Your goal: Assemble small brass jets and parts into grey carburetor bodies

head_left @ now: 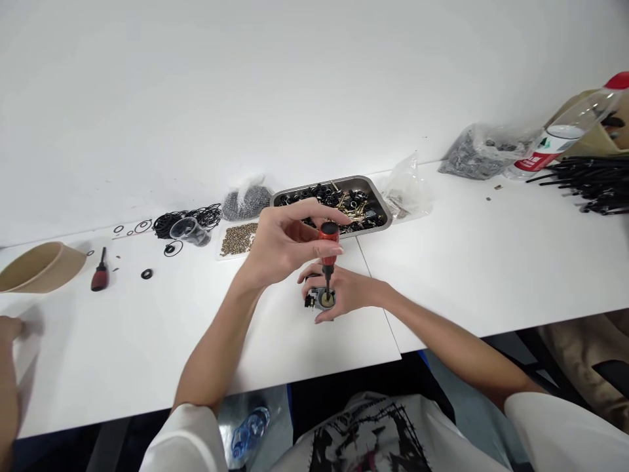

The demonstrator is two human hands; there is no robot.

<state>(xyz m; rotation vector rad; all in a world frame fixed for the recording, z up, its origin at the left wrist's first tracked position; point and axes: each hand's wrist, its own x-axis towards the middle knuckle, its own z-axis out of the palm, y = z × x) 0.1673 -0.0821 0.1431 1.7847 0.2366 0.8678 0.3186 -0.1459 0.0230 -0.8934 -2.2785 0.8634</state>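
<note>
My left hand (285,246) has its thumb and index finger around the red handle of a screwdriver (329,246). The screwdriver stands upright, its shaft pointing down into a small grey metal part (316,297). A round tan area shows in that part, and black and brass-coloured fittings stick out on its left side. My right hand (346,292) grips the metal part from the right and keeps it on the white table. The fingers and the screwdriver hide some of the part, so its exact kind is unclear.
Behind my hands lies a metal tray (381,203) of small black and brass parts, beside a shallow tray of brass pieces (238,239). Leftward are another screwdriver (99,275), a cardboard ring (59,269) and another person's hand (10,326). A bottle (555,147) and black tubes (590,180) lie right.
</note>
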